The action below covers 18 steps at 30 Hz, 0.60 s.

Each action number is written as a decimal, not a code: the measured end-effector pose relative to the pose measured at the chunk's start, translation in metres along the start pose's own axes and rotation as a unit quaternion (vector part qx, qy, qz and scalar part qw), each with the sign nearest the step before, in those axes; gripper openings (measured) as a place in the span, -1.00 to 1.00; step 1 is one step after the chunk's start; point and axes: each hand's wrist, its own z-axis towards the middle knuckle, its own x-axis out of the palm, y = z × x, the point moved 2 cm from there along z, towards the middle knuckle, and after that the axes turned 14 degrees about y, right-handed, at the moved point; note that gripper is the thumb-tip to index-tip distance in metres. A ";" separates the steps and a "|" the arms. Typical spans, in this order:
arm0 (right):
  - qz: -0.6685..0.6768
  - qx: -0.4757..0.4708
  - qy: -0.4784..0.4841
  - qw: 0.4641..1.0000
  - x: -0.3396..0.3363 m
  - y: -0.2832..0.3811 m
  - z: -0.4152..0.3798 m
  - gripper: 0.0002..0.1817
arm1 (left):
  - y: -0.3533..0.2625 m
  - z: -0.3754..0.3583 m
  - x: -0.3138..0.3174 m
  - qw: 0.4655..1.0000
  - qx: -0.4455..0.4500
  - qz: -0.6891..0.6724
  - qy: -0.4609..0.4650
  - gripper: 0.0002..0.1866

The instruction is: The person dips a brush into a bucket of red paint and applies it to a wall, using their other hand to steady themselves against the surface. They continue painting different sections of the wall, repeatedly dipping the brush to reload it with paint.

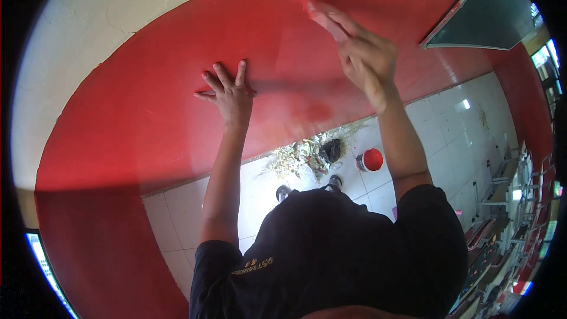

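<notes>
My right hand (pixel 369 56) is closed around a paintbrush (pixel 323 20), slightly blurred, its red-coated bristles up against the red wall (pixel 171 77). Fingers spread, my left hand (pixel 230 94) lies against the same wall, lower and to the left of the brush, holding nothing. Red paint fills an open bucket (pixel 370 160) on the floor below my right forearm. Above the brush, the red area ends in a curved-looking edge against the cream upper wall (pixel 142 0).
A heap of litter (pixel 301 156) with a black plastic bag (pixel 331 150) lies along the wall's foot on the white tile floor (pixel 434 127). A dark board (pixel 481 12) hangs at upper right. Stacked desks and chairs (pixel 502 201) crowd the right side.
</notes>
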 end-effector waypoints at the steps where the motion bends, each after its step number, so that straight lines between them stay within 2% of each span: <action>1: -0.039 -0.052 -0.089 0.994 0.010 -0.001 -0.006 -0.84 | 0.000 0.001 0.000 1.000 -0.002 -0.001 0.000 0.29; 2: -0.076 -0.102 -0.177 0.976 0.021 -0.002 -0.016 -0.83 | -0.001 0.002 -0.001 1.000 0.000 0.016 0.006 0.40; 3: -0.074 -0.100 -0.177 0.976 0.036 -0.007 -0.028 -0.83 | -0.001 0.002 -0.001 0.999 0.005 0.033 0.013 0.51; 5: -0.129 -0.075 -0.025 0.989 0.073 -0.022 -0.053 -0.86 | -0.001 0.001 0.000 0.999 0.005 0.039 0.013 0.51; 7: -0.127 -0.066 0.054 0.988 0.110 -0.022 -0.085 -0.89 | 0.000 0.003 0.000 0.999 0.006 0.043 0.010 0.50; 8: -0.129 -0.067 0.051 0.988 0.127 -0.024 -0.099 -0.89 | 0.000 0.003 0.000 0.999 0.007 0.047 0.011 0.50; 10: -0.031 -0.059 0.159 0.985 0.151 -0.020 -0.117 -0.84 | -0.001 0.001 0.000 0.999 0.012 0.050 0.015 0.50; 11: -0.032 -0.055 0.157 0.986 0.151 -0.020 -0.120 -0.84 | 0.000 0.001 0.000 0.999 0.010 0.049 0.011 0.51; 12: 0.193 0.130 0.265 0.936 0.148 -0.023 -0.116 -0.82 | -0.001 0.002 -0.001 0.999 0.008 0.048 0.006 0.51; 13: 0.400 0.299 0.345 0.795 0.144 -0.022 -0.114 -0.79 | -0.001 0.001 0.000 0.999 0.013 0.048 0.005 0.51; 14: 0.400 0.300 0.341 0.796 0.133 -0.028 -0.102 -0.79 | 0.000 0.001 -0.001 1.000 0.011 0.027 0.008 0.40; 15: 0.295 0.131 0.251 0.912 0.115 -0.039 -0.081 -0.76 | 0.001 0.001 -0.001 1.000 0.009 0.006 0.011 0.29; 16: 0.172 -0.046 0.148 0.973 0.094 -0.040 -0.065 -0.72 | 0.001 0.002 -0.001 1.000 0.010 0.007 0.009 0.29; 18: 0.161 -0.030 0.074 0.984 0.038 -0.026 -0.035 -0.70 | 0.000 0.002 -0.001 1.000 0.005 0.014 -0.002 0.31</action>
